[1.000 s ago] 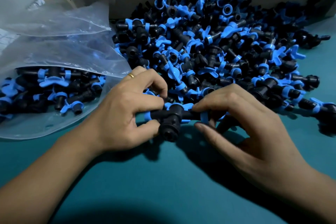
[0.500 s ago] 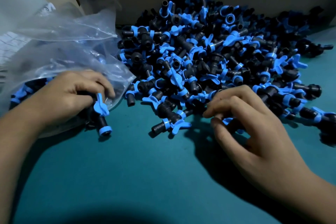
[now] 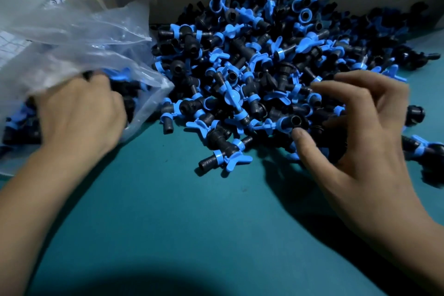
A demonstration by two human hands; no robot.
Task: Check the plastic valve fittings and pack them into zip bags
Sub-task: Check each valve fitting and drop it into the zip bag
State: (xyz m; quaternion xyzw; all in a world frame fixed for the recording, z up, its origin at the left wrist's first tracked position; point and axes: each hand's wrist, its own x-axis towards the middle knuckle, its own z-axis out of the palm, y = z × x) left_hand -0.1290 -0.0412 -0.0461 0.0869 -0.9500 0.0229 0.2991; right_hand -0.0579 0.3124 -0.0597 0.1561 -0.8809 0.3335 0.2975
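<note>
At zip bag [image 3: 79, 38] mouth, left hand [image 3: 79, 115] is reached inside, grip state not discernible; right hand [image 3: 355, 132] is spread, fingers apart, over fitting pile [image 3: 252, 60]

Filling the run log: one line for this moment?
left hand: inside clear zip bag | right hand: open over black-and-blue plastic valve fittings pile

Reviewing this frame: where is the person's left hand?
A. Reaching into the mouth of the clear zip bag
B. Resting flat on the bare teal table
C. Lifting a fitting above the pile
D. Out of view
A: the left hand is at the open mouth of the clear zip bag, its fingers in among the black-and-blue fittings inside, while the right hand hovers over the loose pile.
</note>
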